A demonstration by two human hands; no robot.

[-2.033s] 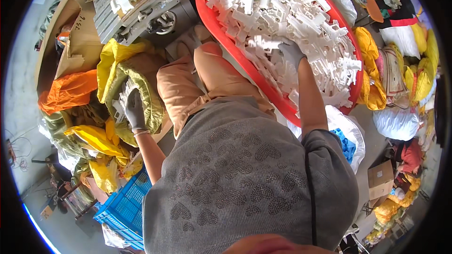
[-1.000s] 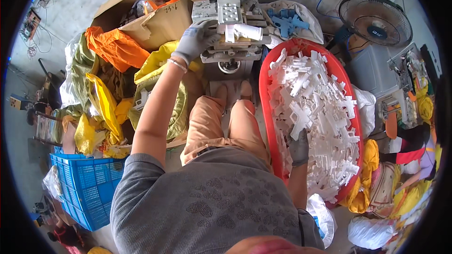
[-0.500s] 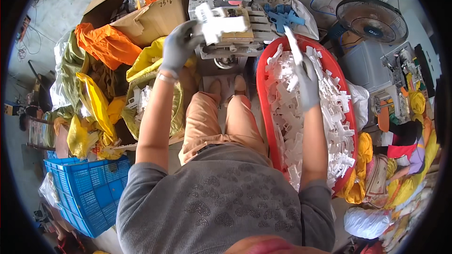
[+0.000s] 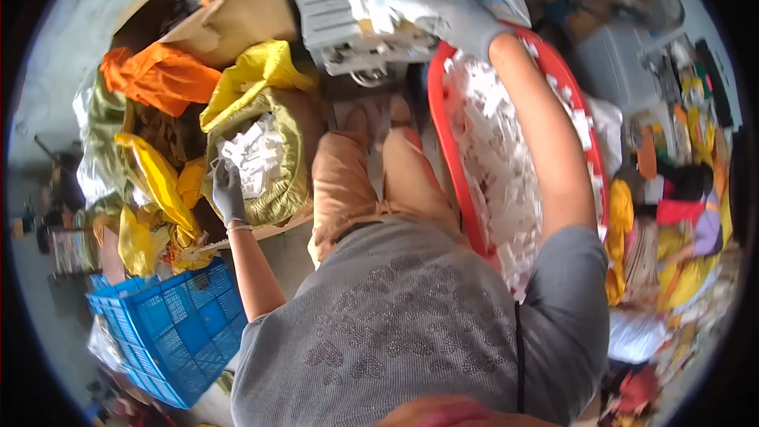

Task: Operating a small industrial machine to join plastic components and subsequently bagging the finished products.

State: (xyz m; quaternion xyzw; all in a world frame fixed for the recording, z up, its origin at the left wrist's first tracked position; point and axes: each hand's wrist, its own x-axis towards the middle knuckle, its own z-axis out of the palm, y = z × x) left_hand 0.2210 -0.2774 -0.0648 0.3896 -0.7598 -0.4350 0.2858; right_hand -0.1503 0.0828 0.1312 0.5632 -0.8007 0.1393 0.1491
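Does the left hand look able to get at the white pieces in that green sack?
Probably yes: the left hand is at the rim of the green sack, whose open mouth leaves the white pieces uncovered.

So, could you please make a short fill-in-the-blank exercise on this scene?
1. The hand over the machine is the person's ____ one.
2. The left hand is at a sack of parts coloured ____.
3. The large tub is ____.
4. The plastic crate is ____.
Missing words: right; white; red; blue.
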